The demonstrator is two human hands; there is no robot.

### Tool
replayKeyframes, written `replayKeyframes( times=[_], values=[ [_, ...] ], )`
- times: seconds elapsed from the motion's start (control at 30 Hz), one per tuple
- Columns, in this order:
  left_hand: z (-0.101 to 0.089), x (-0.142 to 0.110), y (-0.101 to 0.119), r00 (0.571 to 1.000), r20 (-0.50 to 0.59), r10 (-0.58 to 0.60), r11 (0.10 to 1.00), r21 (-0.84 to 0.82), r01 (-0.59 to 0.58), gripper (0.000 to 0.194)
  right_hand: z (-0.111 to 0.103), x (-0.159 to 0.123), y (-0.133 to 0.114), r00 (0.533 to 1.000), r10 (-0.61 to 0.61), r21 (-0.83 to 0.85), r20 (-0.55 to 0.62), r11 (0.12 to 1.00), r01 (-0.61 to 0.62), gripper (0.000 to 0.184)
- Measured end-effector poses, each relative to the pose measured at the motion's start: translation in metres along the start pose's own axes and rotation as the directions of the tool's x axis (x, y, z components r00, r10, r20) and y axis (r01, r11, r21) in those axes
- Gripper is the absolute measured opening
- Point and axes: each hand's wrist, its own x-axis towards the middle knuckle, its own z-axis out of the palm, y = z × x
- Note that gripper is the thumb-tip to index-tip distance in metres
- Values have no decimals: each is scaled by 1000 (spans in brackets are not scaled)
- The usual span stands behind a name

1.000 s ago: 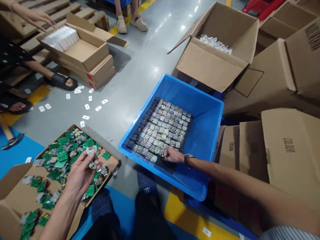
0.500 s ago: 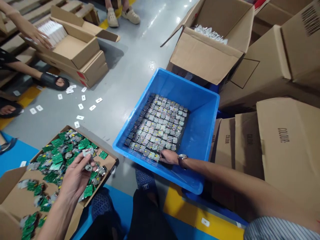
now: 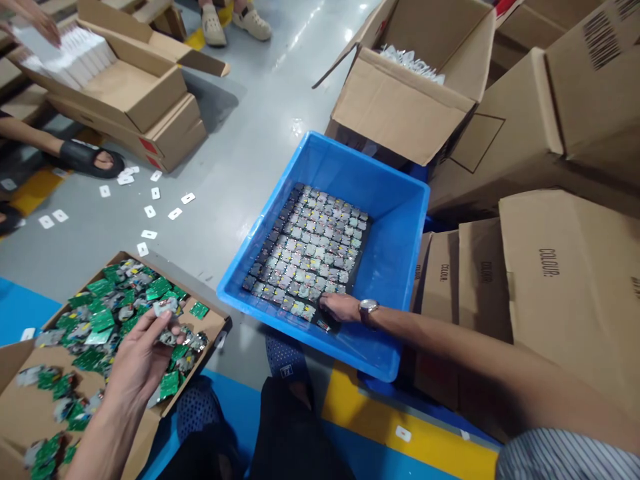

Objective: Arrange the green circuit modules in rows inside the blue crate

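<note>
My left hand (image 3: 137, 360) hovers over an open cardboard box (image 3: 213, 325) full of loose green circuit boards (image 3: 103, 320). Its fingers are closed on a small grey board part (image 3: 167, 307). My right hand (image 3: 340, 307), with a watch on the wrist, reaches into a blue plastic bin (image 3: 395, 267). Its fingertips press on the near row of small boards (image 3: 310, 250) laid in a grid on a dark sheet. Whether those fingers hold a piece is hidden.
Open cartons stand behind the bin (image 3: 420, 100) and stacked cartons at the right (image 3: 555, 280). At far left, another person's hand (image 3: 37, 23) works over a carton of white items (image 3: 75, 53). White tags (image 3: 150, 200) litter the grey floor. A sandalled foot (image 3: 87, 159) rests at left.
The view has drifted, so everything sits lower-left. My right hand shifted slightly along the near row of boards. The other person's hand moved away to the upper left.
</note>
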Motion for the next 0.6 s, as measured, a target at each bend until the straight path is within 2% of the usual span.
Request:
replayKeyframes(
  times=[0.13,0.27,0.37,0.47,0.6],
  values=[
    [1,1,-2,1000,-8,-10,1000,-3,10,34,-2,0,-3,999,5,-227,38,974,4,40],
    [-2,3,-3,1000,-4,-17,1000,-2,17,34,-6,5,-1,998,54,-246,11,968,-50,30],
    [-4,5,-3,1000,-13,-9,1000,-14,8,35,-12,4,9,993,120,-270,-9,956,-118,36],
    [-3,4,-3,1000,-22,-20,1000,-14,20,36,-13,1,21,980,199,-318,-2,929,-189,23],
    [-1,3,-4,999,-14,-30,999,16,30,36,-9,1,26,980,198,-345,8,920,-183,20]
  ],
)
